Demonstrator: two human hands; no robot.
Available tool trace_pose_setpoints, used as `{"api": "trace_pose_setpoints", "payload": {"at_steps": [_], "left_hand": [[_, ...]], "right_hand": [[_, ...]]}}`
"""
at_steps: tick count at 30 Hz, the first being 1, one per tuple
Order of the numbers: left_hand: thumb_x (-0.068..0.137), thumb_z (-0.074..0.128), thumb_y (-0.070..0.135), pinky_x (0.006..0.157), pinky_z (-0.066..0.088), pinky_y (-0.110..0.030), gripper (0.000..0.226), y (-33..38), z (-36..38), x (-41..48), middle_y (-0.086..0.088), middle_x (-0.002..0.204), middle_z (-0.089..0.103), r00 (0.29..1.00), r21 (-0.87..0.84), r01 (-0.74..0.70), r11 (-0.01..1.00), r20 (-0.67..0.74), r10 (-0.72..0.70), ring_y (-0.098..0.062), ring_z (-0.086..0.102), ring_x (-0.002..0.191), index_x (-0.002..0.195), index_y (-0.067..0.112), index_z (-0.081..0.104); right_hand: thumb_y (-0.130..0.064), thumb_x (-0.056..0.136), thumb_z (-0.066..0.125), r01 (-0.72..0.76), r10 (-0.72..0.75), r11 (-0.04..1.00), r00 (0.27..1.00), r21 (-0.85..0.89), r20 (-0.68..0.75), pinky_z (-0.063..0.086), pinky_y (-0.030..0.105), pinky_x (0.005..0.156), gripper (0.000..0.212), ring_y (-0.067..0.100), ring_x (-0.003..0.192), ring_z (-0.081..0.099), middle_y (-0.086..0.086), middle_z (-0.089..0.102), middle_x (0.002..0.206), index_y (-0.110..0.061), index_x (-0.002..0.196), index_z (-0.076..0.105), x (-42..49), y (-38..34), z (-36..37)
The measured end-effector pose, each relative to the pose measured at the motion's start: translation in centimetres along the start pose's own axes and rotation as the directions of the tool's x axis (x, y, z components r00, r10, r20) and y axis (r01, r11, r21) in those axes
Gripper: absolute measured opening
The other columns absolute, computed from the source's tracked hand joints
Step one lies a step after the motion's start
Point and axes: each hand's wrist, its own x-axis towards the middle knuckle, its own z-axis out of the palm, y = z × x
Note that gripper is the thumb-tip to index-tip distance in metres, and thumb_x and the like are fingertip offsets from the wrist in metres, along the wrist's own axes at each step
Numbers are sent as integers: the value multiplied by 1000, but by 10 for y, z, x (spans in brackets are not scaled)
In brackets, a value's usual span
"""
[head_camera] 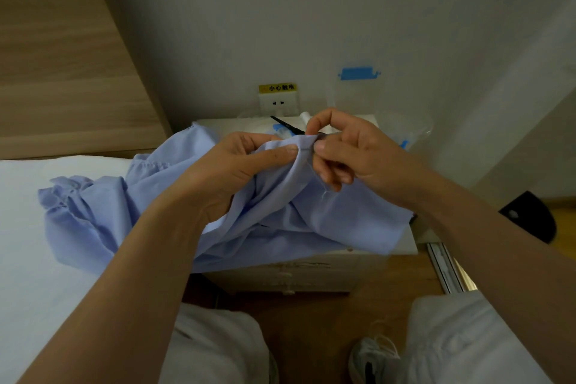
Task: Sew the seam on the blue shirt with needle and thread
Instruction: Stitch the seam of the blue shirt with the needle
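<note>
blue shirt (pixel 327 221) lay across the white tabletop (pixel 410 241), its raised seam (pixel 304 145) pinched by the left grip (pixel 230 165) and right grip (pixel 349 146).

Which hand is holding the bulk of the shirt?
The left hand: thumb flat along the blue shirt, cloth gathered underneath. The right hand only pinches the folded edge with its fingers.

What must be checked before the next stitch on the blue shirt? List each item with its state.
1. Left hand grips the fold of the light blue fabric shirt: ok.
2. Right hand pinches the fold's edge: ok.
3. Needle held in that pinch: cannot tell.
4. Pale thread free of tangles: cannot tell.
5. Black scissors close behind the hands on the white bedside cabinet: ok.
</note>
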Motion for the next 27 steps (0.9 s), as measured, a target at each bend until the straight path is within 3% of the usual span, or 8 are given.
{"api": "trace_pose_setpoints", "payload": {"at_steps": [5,8,12,14,19,23,25,27], "left_hand": [[83,59,21,54,48,-14,23,-3,1,2,2,58,66,999,6,-18,1000,-34,18,-5,61,56,63,17,69],[90,58,20,52,46,-16,43,-4,0,5,5,52,63,996,39,-23,999,-86,27,-4,58,50,48,25,68],[74,65,34,53,46,-14,22,-5,4,5,-2,60,63,994,68,-20,998,-105,27,-8,58,56,64,15,69],[68,66,39,56,47,-17,30,-8,3,6,-8,66,62,995,76,-9,997,-97,16,-13,57,60,71,8,65],[63,61,48,59,50,-20,26,-8,3,5,-1,63,67,993,118,4,993,-120,10,-11,62,61,57,25,71],[92,54,26,44,41,-12,54,-7,4,6,3,43,57,969,114,7,993,-246,21,-4,52,41,39,23,64],[96,51,18,42,40,-12,61,-6,4,5,6,39,53,971,77,9,997,-238,10,-2,49,37,36,23,61],[96,53,19,45,43,-15,59,-6,4,5,4,41,56,968,62,15,998,-252,1,-3,51,39,37,23,62]], "right_hand": [[-7,99,50,62,-68,994,996,-87,-65,51,30,69,11,14,64,57,3,66,76,-13,108,48,3,6,1],[-14,93,62,210,-288,916,937,-341,-197,49,25,86,19,11,91,60,1,63,100,-11,110,54,5,10,0],[-18,89,67,357,-521,717,845,-599,-121,46,28,81,5,16,88,56,4,61,92,-17,94,65,8,8,5],[-20,89,65,371,-560,656,823,-657,-94,46,37,82,2,21,89,57,5,59,91,-19,90,67,8,9,6],[-19,91,62,395,-640,538,766,-745,-56,42,43,85,13,22,95,52,8,56,97,-10,89,70,9,11,14],[-7,94,57,480,-539,750,842,-454,1,48,32,87,8,21,89,61,9,64,90,-2,92,63,4,4,27],[-3,97,51,324,-313,929,945,-177,91,51,30,88,6,20,83,67,10,68,82,-5,95,56,0,1,24],[-3,98,48,81,-70,996,957,-27,283,54,33,86,8,22,80,69,11,69,80,-9,97,54,-3,0,16]]}}
